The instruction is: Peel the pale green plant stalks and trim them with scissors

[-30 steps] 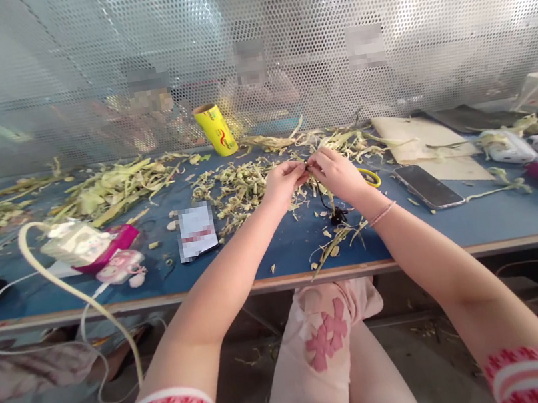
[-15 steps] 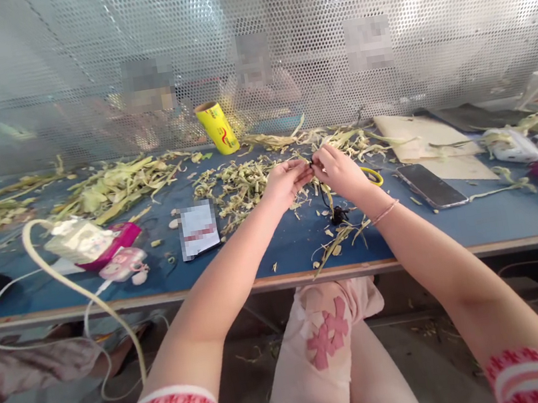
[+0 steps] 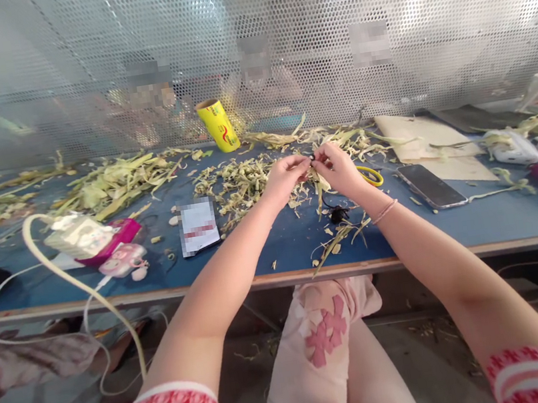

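My left hand (image 3: 286, 177) and my right hand (image 3: 342, 169) meet fingertip to fingertip above the blue table (image 3: 455, 227), pinching a small dark piece (image 3: 312, 158) between them. A thin black cord (image 3: 327, 199) with a pale green strip hangs from that pinch down to a small black object (image 3: 338, 215) on the table. A heap of pale green plant shreds (image 3: 241, 185) lies right under and behind my hands. What exactly the dark piece is I cannot make out.
Yellow-handled scissors (image 3: 371, 177) and a phone (image 3: 430, 185) lie right of my right hand. A yellow roll (image 3: 218, 125) stands at the perforated metal screen (image 3: 374, 24), with people behind it. A card (image 3: 198, 225), pink items (image 3: 119, 251) and a white cable (image 3: 57, 273) lie at left.
Both hands stay pinched together and have shifted slightly away from me. The hanging cord and strip have lifted a little with them.
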Available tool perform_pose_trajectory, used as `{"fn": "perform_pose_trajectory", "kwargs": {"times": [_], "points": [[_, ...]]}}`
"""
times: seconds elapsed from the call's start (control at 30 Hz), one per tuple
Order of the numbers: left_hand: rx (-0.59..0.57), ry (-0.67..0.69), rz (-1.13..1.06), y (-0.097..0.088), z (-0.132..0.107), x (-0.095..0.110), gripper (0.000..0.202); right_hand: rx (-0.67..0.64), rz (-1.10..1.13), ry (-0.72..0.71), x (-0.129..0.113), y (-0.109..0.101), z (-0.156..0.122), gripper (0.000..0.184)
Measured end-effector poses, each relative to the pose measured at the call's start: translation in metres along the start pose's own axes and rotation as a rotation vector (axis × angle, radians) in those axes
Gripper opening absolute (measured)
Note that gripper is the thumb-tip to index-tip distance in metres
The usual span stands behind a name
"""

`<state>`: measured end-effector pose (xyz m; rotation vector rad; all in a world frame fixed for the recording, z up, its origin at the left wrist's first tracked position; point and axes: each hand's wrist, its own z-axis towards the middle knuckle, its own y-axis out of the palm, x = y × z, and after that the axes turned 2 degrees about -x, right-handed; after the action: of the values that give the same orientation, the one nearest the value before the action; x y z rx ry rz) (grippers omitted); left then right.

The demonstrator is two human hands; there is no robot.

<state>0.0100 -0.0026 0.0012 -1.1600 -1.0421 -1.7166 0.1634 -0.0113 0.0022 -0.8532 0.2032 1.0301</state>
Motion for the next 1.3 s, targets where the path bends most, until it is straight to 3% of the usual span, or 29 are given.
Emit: {"fn": "perform_pose_trajectory", "kwargs": {"times": [0.2,0.37,0.6,0.77,1.03,1.3], "points": [[0.011,-0.14,-0.182,-0.001,0.0,0.001,0.013,-0.012,0.127,0.02,0.001,0.001,0.001,0.004],[0.072,-0.14,-0.21,0.003,-0.001,0.004,0.01,0.005,0.143,0.042,-0.002,0.0,0.001,0.005],[0.082,-0.006,-0.062,0.006,0.0,0.0,0.013,0.016,0.245,0.116,0.0,0.004,0.001,0.009],[0.069,0.07,0.118,0.005,0.004,-0.009,0.021,-0.062,0.485,0.186,0.0,0.006,0.0,0.021],[0.024,0.106,0.275,0.005,0.0,-0.009,0.022,-0.044,0.661,0.303,-0.003,0.01,0.0,0.024],[0.132,-0.01,0.017,0.006,0.003,-0.009,0.019,-0.04,0.816,0.386,-0.006,0.007,0.001,0.026]]}}
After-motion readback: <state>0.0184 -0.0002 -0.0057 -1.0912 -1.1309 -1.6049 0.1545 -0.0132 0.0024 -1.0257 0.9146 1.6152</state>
